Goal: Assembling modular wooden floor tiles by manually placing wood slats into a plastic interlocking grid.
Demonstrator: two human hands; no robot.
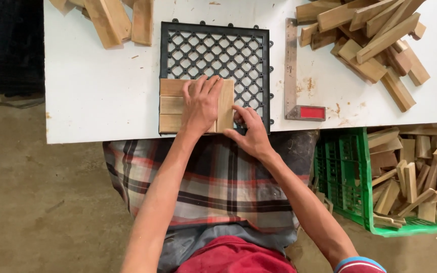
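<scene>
The left hand [201, 103] lies flat, palm down, on a set of short wooden slats [175, 106] that sit on the lower left corner of a black plastic lattice tile [228, 50]; its fingers are spread slightly apart and pressed on the wood, gripping nothing. Three slats run crosswise, stacked one below another, and a fourth slat [225, 103] stands upright against their ends at 3 o'clock from the hand. The right hand [251, 134] rests at 4 o'clock from the left one, at the near edge of the tile, its fingertips [238, 112] touching the lower end of the upright slat and the lattice beside it; the fingers are loosely bent and a little apart, not clamped on anything. The tile lies on a white table [102, 91], near its front edge. Just beside the tile at 3 o'clock lies a metal try square with a red handle [299, 103]. At 1 o'clock on the table is a loose heap of wooden offcuts [375, 45], and at 11 o'clock a smaller pile of wood pieces [115, 20]. Below the table at 4 o'clock stands a green plastic crate [350, 177] filled with more wooden blocks. A plaid cloth [218, 182] covers the person's lap.
</scene>
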